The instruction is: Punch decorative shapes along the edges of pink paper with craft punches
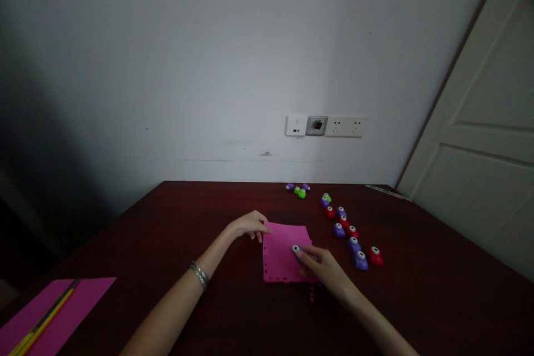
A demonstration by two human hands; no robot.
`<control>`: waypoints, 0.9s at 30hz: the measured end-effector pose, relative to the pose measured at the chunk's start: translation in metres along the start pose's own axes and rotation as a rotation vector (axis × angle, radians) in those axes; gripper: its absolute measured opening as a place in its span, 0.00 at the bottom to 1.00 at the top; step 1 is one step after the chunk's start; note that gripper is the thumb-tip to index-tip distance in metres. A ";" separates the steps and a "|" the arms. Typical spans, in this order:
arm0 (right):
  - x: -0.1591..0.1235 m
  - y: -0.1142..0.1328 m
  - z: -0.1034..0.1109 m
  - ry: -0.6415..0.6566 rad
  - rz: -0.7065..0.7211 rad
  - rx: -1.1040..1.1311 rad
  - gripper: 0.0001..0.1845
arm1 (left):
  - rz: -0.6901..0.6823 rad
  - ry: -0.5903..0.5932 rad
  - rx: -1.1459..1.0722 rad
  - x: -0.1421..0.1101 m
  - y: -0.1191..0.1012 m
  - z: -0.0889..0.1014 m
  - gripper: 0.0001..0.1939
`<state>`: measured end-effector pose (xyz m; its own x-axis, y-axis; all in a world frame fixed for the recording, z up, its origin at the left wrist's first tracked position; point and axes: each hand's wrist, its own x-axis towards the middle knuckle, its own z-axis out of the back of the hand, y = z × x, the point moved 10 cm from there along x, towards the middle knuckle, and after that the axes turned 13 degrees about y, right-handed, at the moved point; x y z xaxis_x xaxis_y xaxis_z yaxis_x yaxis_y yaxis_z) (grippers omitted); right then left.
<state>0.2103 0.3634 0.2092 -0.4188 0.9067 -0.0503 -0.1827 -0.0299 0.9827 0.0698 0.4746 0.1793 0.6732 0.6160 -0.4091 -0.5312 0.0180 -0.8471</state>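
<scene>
A pink sheet of paper (280,253) lies in front of me, with small punched holes along its left and bottom edges. My left hand (251,225) pinches its upper left corner, thumb on top. My right hand (321,270) is closed around a small purple craft punch (296,251) with a white, eye-like round button, at the right side of the sheet. The fingers partly hide the punch and the right edge of the paper. Tiny pink bits (311,292) show on the table just below the sheet.
Several red punches (375,256) and purple punches (360,260) form a slanting row on the right of the dark red table (200,206). Green punches (302,193) sit farther back. At lower left, yellow pencils (45,320) lie on another pink sheet (89,297).
</scene>
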 end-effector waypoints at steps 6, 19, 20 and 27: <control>0.000 -0.013 0.005 -0.018 -0.035 0.239 0.23 | -0.092 0.021 0.058 -0.012 -0.025 -0.002 0.14; -0.011 0.005 0.002 -0.007 0.039 0.597 0.20 | -0.325 -0.256 -0.020 -0.064 -0.073 0.055 0.13; -0.010 0.004 0.005 -0.019 0.033 0.590 0.19 | -0.322 -0.261 -0.024 -0.065 -0.073 0.057 0.13; -0.013 0.027 0.018 -0.027 0.124 0.135 0.15 | -0.274 -0.176 -0.056 -0.054 -0.056 0.051 0.15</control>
<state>0.2264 0.3586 0.2400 -0.4059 0.9108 0.0760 -0.0096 -0.0874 0.9961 0.0371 0.4803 0.2655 0.6857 0.7207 -0.1024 -0.3101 0.1619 -0.9368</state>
